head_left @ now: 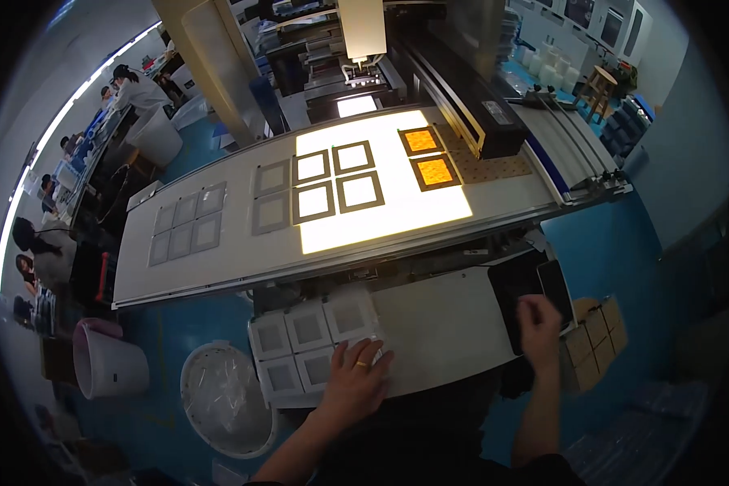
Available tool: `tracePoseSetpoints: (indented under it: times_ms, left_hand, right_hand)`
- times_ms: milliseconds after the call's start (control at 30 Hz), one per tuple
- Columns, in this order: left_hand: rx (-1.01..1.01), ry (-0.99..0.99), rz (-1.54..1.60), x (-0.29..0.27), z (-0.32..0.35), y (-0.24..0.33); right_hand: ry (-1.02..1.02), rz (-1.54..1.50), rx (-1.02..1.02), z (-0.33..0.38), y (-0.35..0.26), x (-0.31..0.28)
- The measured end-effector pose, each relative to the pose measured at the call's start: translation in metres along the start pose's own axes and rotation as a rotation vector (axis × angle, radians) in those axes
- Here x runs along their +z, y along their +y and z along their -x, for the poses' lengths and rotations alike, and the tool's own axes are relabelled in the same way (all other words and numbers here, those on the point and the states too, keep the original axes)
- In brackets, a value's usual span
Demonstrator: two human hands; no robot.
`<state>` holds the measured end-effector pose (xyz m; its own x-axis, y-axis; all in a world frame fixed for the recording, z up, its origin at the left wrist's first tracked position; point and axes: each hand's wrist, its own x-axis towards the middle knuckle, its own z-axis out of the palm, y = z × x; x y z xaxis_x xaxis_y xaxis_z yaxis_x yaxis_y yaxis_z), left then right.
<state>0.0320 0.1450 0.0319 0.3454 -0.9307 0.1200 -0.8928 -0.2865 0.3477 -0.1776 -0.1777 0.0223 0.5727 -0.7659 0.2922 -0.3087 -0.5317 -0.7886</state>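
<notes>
Six white square panels with grey centres [287,334], two rows of three, at the left end of the lower table [445,332]. Left hand [358,374] on the near right corner of the set, fingers bent and slightly spread; can't tell if it pinches an edge. Right hand [539,324] curled, over or just beside the black flat thing [512,296] at the table's right end; can't tell if it holds anything.

Handling, judged by look: panels light, thin, fairly stiff, maybe slick; centres probably the delicate part. Best hold: outer white borders, opposite edges, fingers off the centres.

Hard to see: near right panel mostly under the left hand; right fingertips tucked in; stack depth unclear; panel material too dim to name; table's near edge partly blocked by forearm and dark clothing.
</notes>
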Motion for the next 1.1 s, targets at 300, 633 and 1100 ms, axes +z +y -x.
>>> tracePoseSetpoints:
  times_ms: [300,633,1100]
  left_hand:
    - [0.018,0.069,0.089,0.010,0.007,-0.016]
    - [-0.027,0.167,0.255,0.004,0.001,-0.018]
    - [-0.073,0.219,0.440,0.009,-0.010,-0.050]
  right_hand:
    - [-0.783,-0.151,-0.115,0.034,-0.075,0.127]
    - [-0.849,-0.225,0.040,0.065,-0.074,0.135]
    - [-0.819,-0.273,0.139,0.071,-0.087,0.154]
